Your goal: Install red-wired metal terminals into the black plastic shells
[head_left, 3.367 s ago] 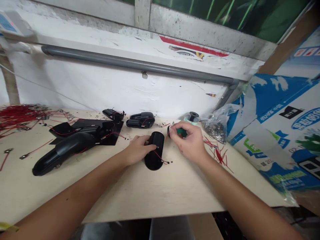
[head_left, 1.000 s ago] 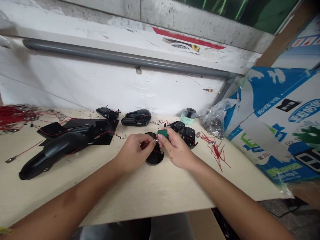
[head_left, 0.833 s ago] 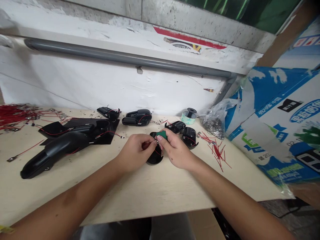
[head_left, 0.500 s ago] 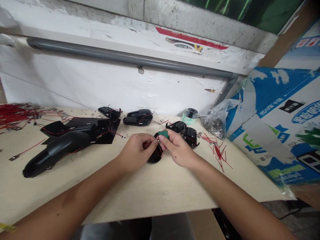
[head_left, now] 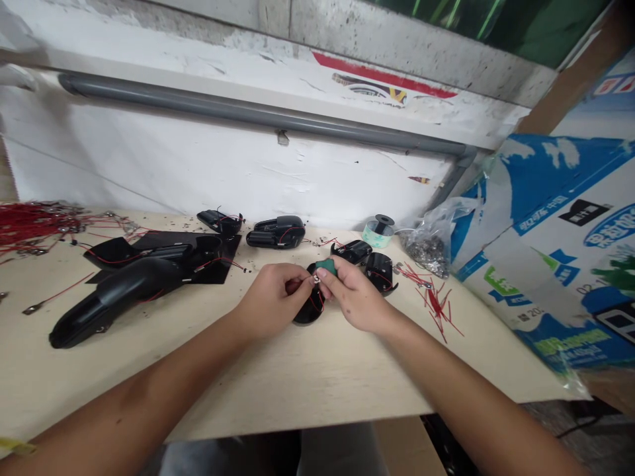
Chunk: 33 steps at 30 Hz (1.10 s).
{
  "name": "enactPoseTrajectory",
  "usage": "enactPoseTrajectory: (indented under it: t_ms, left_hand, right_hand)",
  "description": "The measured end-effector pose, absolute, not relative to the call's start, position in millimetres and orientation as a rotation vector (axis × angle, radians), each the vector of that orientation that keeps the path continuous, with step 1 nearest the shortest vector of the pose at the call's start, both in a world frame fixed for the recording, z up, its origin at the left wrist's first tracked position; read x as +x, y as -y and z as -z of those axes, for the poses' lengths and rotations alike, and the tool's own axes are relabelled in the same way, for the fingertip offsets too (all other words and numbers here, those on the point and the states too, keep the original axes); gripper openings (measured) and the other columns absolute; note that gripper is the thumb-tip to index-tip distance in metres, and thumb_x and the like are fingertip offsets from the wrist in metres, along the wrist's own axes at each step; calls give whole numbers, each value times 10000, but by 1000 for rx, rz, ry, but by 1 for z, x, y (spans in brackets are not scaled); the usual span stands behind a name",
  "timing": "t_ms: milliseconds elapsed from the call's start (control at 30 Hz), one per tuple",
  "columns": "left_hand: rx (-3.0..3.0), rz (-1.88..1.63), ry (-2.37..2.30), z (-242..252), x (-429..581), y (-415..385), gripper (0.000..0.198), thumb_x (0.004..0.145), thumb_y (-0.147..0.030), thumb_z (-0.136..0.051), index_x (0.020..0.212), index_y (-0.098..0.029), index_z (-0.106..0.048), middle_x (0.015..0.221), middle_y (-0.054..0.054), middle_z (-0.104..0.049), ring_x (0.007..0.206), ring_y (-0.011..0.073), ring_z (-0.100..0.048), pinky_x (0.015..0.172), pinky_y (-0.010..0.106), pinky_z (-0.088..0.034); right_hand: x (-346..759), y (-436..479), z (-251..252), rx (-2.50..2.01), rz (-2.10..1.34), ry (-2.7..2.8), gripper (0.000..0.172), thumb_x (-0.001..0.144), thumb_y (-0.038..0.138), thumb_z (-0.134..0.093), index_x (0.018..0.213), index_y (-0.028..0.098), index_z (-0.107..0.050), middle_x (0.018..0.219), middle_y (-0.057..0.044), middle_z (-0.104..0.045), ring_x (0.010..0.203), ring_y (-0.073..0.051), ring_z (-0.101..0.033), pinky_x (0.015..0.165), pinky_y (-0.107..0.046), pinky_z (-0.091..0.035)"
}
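Note:
My left hand [head_left: 268,299] is closed in a pinch at a tiny shiny metal part [head_left: 316,280], its thumb and forefinger at the part's left side. My right hand [head_left: 358,299] is wrapped around a small green piece [head_left: 326,266] whose kind I cannot make out. The fingertips of both hands nearly meet at the metal part. Just under them lies a black plastic housing [head_left: 308,313] with a red wire, partly hidden by the hands. Two more black housings [head_left: 380,270] lie beyond my right hand.
Long black plastic shells [head_left: 133,291] lie at left, near a heap of red wires [head_left: 34,225]. Another black housing [head_left: 276,233] sits at the back. Right of it stand a tape roll [head_left: 378,233], a plastic bag of metal parts [head_left: 431,248] and loose red wires [head_left: 436,301]; a printed carton [head_left: 560,264] borders the table.
The view has shifted slightly. Both hands keep the same grip at the same spot, and the metal part between the fingertips shows a little more.

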State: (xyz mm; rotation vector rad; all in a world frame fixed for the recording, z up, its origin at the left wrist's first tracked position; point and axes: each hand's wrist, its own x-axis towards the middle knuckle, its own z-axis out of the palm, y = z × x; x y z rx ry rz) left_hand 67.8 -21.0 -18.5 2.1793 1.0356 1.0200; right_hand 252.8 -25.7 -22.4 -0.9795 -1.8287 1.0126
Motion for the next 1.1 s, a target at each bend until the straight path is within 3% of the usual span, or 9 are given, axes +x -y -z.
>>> enactPoseTrajectory:
  t_ms: [233, 533, 733, 900, 1100]
  left_hand:
    - [2214, -1014, -1035, 19, 70, 23, 307, 912, -272, -516, 667, -147, -652, 590, -6, -547, 565, 111, -439, 530, 239, -329]
    - [2154, -1019, -1030, 19, 67, 20, 304, 918, -287, -504, 764, -146, -725, 677, 28, -657, 628, 138, -537, 566, 243, -390]
    - [2167, -1034, -1061, 19, 68, 20, 301, 909, -278, -504, 706, -147, -684, 635, 15, -613, 587, 125, -495, 522, 236, -353]
    - [2166, -1022, -1046, 20, 68, 19, 322, 916, -291, -497, 662, -149, -635, 596, 0, -544, 568, 119, -448, 517, 239, -337]
    - [2206, -1011, -1030, 19, 69, 21, 300, 910, -272, -502, 683, -150, -655, 618, 4, -565, 578, 120, -455, 530, 244, -338]
  right_hand:
    - [254, 25, 25, -1098, -818, 1896, 297, 1016, 427, -461, 809, 215, -441, 735, 18, -494, 682, -153, -462, 658, -297, -377]
    - [252, 29, 21, -1004, -927, 1880, 318, 1042, 447, -386, 823, 220, -426, 718, 26, -473, 659, -147, -457, 668, -296, -389]
    - [252, 27, 22, -1076, -786, 1921, 337, 1033, 435, -412, 778, 215, -425, 706, 20, -463, 659, -152, -449, 646, -296, -365]
    - [253, 26, 28, -1075, -824, 1913, 274, 1009, 450, -467, 862, 219, -459, 739, 21, -451, 678, -158, -440, 617, -282, -363]
    - [252, 24, 32, -1032, -859, 1881, 282, 1016, 444, -452, 844, 220, -450, 750, 14, -454, 684, -156, -429, 621, -277, -364]
